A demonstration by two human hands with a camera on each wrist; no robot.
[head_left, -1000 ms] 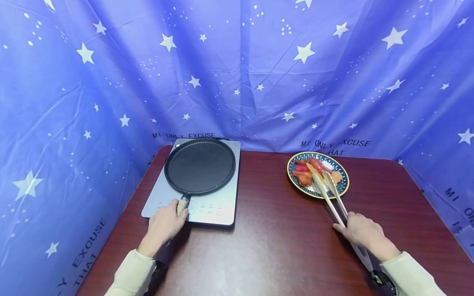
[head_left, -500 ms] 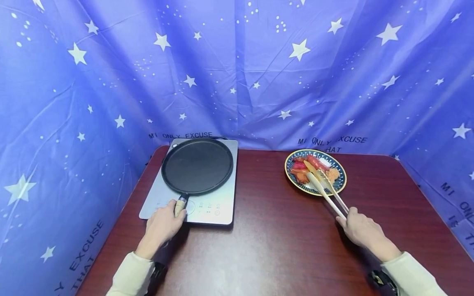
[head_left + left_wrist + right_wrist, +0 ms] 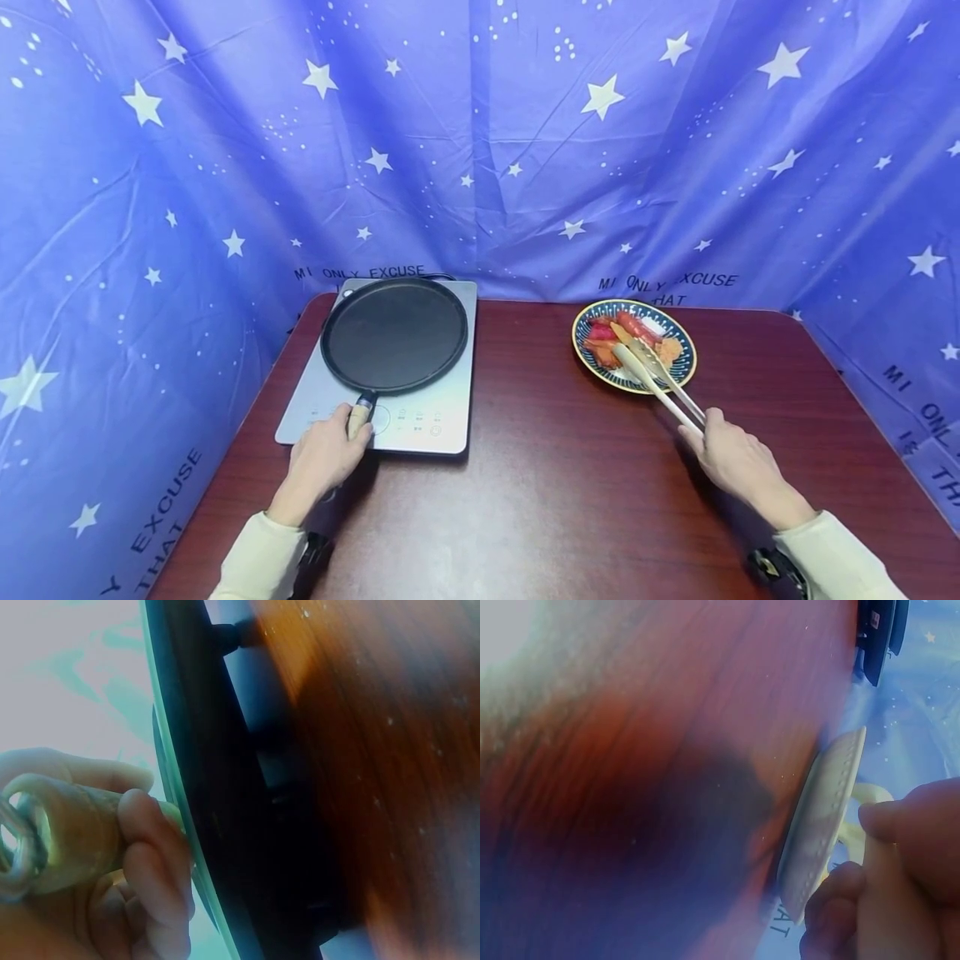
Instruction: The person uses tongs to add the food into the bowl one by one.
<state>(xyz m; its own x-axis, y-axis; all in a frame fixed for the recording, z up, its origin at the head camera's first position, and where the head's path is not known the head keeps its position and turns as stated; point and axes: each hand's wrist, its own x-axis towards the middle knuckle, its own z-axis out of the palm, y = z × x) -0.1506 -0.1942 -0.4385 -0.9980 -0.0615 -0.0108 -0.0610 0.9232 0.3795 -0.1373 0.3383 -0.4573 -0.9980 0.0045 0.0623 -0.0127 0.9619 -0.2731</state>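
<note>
A flat black frying pan (image 3: 396,335) stands on a silver induction cooker (image 3: 446,396). My left hand (image 3: 324,458) grips its handle (image 3: 79,832), fingers curled round the light-coloured grip beside the cooker's edge. My right hand (image 3: 738,462) holds a pair of pale food tongs (image 3: 663,398), which reach over a patterned plate (image 3: 582,360). The tongs' heads sit close together around or against a yellow-orange strip (image 3: 622,332) of food; whether they pinch it I cannot tell. Also on the plate are a red sausage (image 3: 634,324), a tan crumbly piece (image 3: 667,351) and other reddish pieces.
Both pieces of ware stand on a dark red wooden table (image 3: 540,467), cooker at left, plate at right. A blue star-printed curtain (image 3: 525,125) hangs close behind and along both sides. A black cable (image 3: 438,276) lies behind the cooker.
The tongs' arms have come closer together, and their heads have moved slightly left over the plate. My left hand keeps its hold on the pan handle. The whole head view has shifted slightly.
</note>
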